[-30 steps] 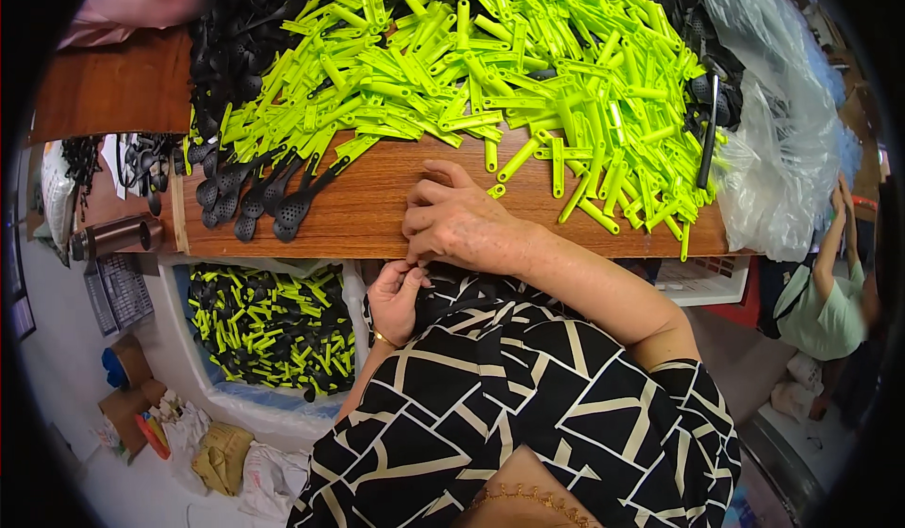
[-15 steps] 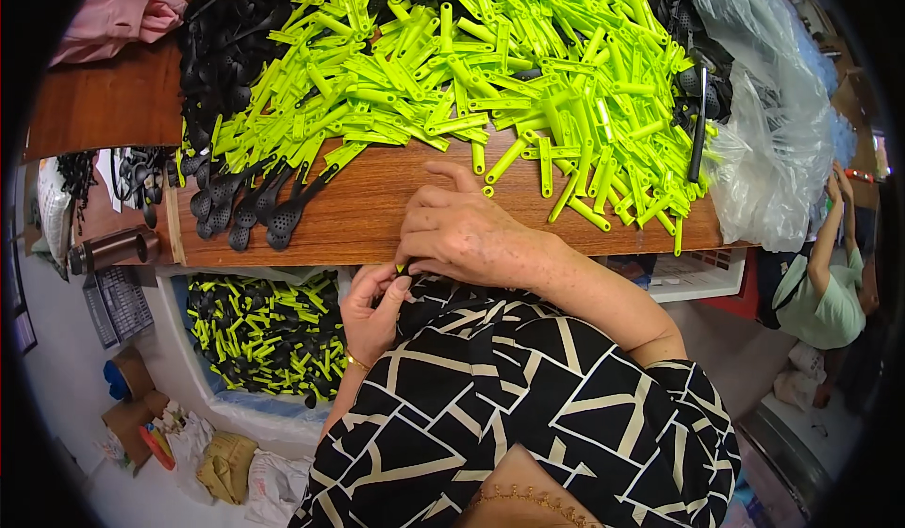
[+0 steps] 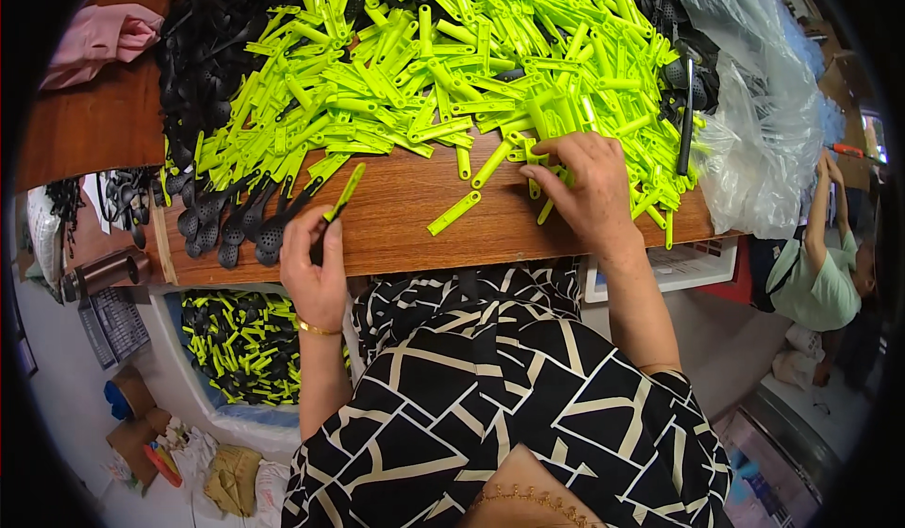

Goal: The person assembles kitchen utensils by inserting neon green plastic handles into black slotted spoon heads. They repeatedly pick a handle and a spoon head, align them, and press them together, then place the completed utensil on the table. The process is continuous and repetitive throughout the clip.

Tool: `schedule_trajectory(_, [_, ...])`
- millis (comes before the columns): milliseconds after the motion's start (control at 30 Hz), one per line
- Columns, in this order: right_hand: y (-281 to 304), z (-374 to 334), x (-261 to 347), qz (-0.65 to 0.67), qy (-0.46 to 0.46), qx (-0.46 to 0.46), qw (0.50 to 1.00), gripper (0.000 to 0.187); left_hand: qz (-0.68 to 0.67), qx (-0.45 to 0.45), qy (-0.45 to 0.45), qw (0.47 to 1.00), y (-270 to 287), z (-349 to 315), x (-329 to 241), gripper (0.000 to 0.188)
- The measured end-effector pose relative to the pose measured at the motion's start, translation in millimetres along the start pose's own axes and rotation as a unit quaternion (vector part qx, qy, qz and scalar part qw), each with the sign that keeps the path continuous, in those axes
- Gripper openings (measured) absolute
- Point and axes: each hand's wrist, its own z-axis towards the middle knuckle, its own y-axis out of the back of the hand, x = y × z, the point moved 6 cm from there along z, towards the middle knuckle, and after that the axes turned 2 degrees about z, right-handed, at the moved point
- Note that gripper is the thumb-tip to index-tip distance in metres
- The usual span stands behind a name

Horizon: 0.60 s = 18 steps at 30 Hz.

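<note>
My left hand (image 3: 315, 269) is raised over the table's near edge, thumb and fingers pinched round a slim lime-green handle (image 3: 350, 187) that points up and away. A dark piece shows at the handle's lower end; the rest is hidden in my hand. My right hand (image 3: 592, 189) reaches into the near right part of a big heap of lime-green handles (image 3: 396, 85). Its thumb and forefinger are apart, with handles between and under them. A single loose handle (image 3: 454, 214) lies on the wood between my hands. Black perforated spoon heads (image 3: 271, 236) lie left of the heap, near my left hand.
Below the brown table (image 3: 405, 245) at left, a lined bin (image 3: 212, 415) holds many black and lime-green pieces. Clear plastic bags (image 3: 764, 151) lie at the right, beside a black stick (image 3: 685, 118). A steel flask (image 3: 108, 273) and pink cloth (image 3: 104, 42) are at left. Another person (image 3: 815, 283) is at far right.
My hands were together at the table edge and have separated. The left moved left and up with the lime-green handle; the right moved right to the heap. A loose handle shifted toward the near edge.
</note>
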Motion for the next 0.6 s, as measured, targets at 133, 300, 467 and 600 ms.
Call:
schedule_trajectory(133, [-9.4,-1.8,-2.9,-0.064,-0.039,0.004,0.997,0.032,0.171,0.026,-0.035,0.984,-8.6,26.5,2.3,0.028])
schedule_trajectory(300, [-13.9,-0.3,-8.8,-0.061,-0.025,-0.031,0.997,0.023,0.273,-0.091,-0.115,0.951,-12.6,39.5,-2.9,0.038])
schedule_trajectory(467, [-7.6,-8.6,-16.5,0.025,-0.045,-0.038,0.998,0.017,0.278,-0.106,-0.128,0.946,-17.7,41.2,-4.8,0.038])
schedule_trajectory(600, [-4.7,-10.2,-8.6,0.060,-0.037,-0.036,0.997,0.021,0.232,-0.101,-0.154,0.955,-20.5,47.2,-21.9,0.035])
